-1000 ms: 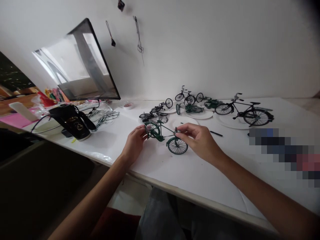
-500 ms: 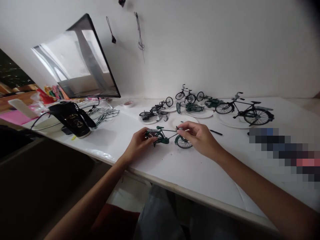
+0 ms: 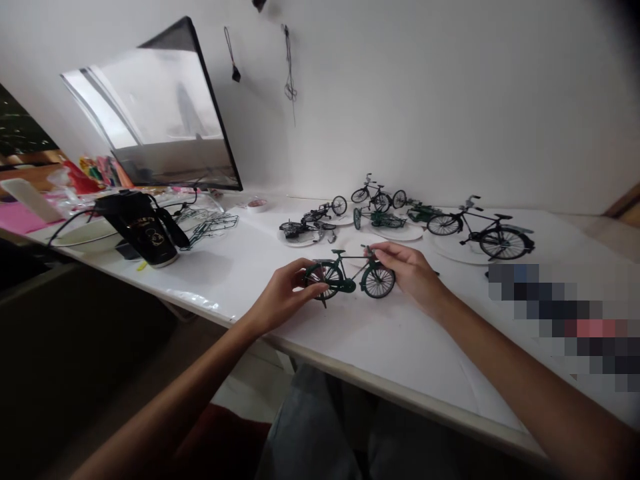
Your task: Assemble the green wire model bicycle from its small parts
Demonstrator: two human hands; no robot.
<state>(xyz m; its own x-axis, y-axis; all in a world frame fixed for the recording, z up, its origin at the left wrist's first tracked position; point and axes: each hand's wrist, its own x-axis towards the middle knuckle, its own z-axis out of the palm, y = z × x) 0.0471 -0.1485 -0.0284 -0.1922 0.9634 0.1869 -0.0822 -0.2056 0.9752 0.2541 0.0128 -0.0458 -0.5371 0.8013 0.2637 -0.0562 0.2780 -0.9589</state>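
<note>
Head: hands (image 3: 283,297) on one model bicycle (image 3: 345,283).

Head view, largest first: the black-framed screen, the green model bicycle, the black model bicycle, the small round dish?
1. black-framed screen
2. green model bicycle and black model bicycle: they look alike, and nearness to the camera makes ranking them unsure
3. small round dish

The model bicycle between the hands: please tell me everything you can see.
The model bicycle looks made of thin metal, with a dark green frame, black spoked wheels and a dark saddle. It stands upright on the white table, front wheel to the right. The left hand touches the rear wheel, the right hand the handlebar.
</note>
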